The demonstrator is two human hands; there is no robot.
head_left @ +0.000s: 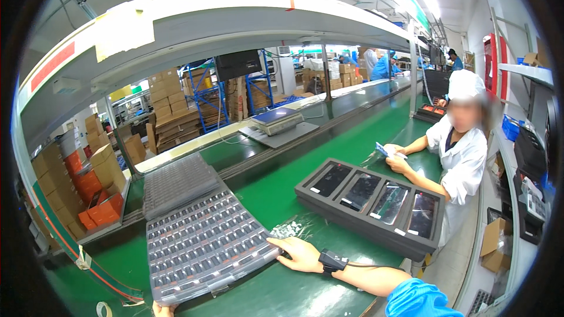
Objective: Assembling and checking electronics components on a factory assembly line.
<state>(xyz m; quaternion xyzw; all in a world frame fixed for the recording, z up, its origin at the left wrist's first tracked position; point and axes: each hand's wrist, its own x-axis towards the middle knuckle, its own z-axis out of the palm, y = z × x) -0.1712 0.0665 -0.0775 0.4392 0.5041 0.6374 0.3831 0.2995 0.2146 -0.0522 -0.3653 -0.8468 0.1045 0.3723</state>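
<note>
A translucent grey plastic tray point(205, 282) with rows of small dark parts in its pockets lies tilted toward me. My right hand point(301, 255), with a black band on the wrist, grips its right edge, thumb on top. At the near left corner my left hand point(163, 310) holds the same tray; only some fingers show at the lower edge of the picture. Behind it, and touching or overlapping its far end, is a second grey tray point(176, 183). Small clear scraps point(288, 229) lie on the green bench beside my right hand.
To the right, a black foam tray point(346, 216) holds several dark-screened devices. Beyond it a co-worker point(464, 147) in white handles a small blue-and-white item point(388, 151). A scale point(278, 120) stands at the back. A shelf point(235, 29) spans overhead; a tape roll point(104, 309) is at lower left.
</note>
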